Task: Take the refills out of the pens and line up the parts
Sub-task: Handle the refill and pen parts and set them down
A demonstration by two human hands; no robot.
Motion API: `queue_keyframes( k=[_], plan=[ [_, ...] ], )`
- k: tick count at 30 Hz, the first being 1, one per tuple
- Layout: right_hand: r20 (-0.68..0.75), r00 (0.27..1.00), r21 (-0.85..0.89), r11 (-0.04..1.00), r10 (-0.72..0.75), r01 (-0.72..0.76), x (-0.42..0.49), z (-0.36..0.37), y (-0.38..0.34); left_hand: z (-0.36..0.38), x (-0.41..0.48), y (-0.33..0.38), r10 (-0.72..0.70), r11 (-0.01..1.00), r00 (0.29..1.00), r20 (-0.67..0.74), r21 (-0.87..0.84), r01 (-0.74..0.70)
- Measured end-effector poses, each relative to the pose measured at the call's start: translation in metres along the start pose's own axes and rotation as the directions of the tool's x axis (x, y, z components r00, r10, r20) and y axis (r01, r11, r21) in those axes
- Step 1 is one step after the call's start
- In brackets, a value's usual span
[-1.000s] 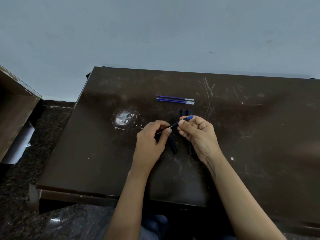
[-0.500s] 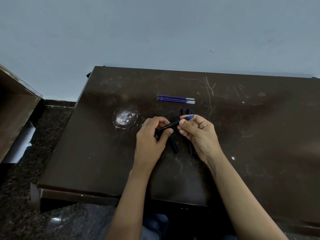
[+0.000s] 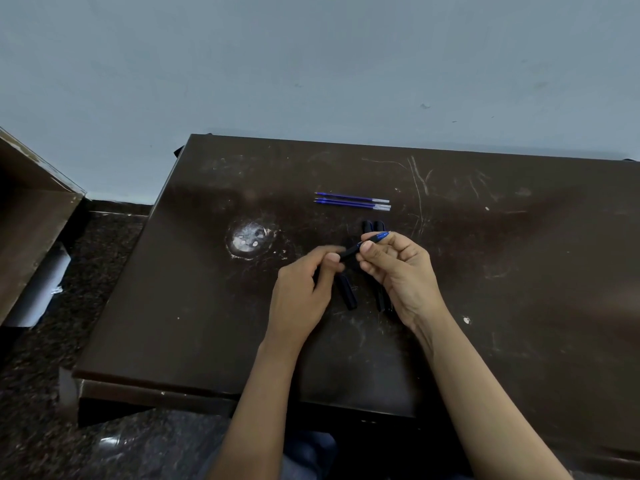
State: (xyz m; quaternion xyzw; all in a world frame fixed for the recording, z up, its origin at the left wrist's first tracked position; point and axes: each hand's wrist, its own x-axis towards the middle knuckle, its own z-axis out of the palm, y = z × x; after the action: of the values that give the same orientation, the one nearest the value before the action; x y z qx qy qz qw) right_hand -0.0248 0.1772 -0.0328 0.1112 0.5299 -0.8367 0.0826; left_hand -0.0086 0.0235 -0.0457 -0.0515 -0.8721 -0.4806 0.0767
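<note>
A dark pen [image 3: 358, 248] with a blue end is held over the middle of the dark table [image 3: 519, 271]. My right hand [image 3: 398, 271] pinches its blue end, and my left hand [image 3: 308, 289] pinches the other end between thumb and fingertips. Blue refills [image 3: 353, 201] lie side by side farther back on the table. Black pen parts [image 3: 348, 294] rest on the table under and between my hands. Two more black pieces [image 3: 372, 226] poke out just behind my right hand. Parts beneath the hands are partly hidden.
A round whitish worn patch [image 3: 248, 238] marks the table left of my hands. A brown wooden piece of furniture [image 3: 27, 216] stands at the far left. A white roll [image 3: 38, 289] leans beside it on the dark speckled floor. A blue-grey wall rises behind the table.
My left hand's fingers have shifted along the pen's dark end and look blurred from motion. The pen and my right hand stay almost in place.
</note>
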Motion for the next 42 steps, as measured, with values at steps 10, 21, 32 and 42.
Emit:
queue_keyframes(
  k=[10,21,32,42],
  plan=[
    [0.092,0.995,-0.046,0.997,-0.049,0.054,-0.001,0.002,0.000,-0.002,0.001,0.003,0.026,0.999,0.998,0.050,0.020,-0.026],
    [-0.034,0.997,-0.079,0.995,-0.065,0.062,-0.005,0.008,-0.001,-0.002,0.000,0.000,0.094,0.994,0.995,0.042,0.057,-0.096],
    [-0.007,0.992,-0.820,0.569,-0.126,0.066,-0.010,0.012,0.002,-0.016,0.005,-0.004,-0.123,0.988,0.957,-0.264,0.054,0.142],
    [0.089,0.976,-0.938,0.313,-0.199,0.149,-0.016,0.024,0.012,-0.016,0.003,0.002,-0.189,0.982,0.955,-0.230,-0.060,0.180]
  ],
)
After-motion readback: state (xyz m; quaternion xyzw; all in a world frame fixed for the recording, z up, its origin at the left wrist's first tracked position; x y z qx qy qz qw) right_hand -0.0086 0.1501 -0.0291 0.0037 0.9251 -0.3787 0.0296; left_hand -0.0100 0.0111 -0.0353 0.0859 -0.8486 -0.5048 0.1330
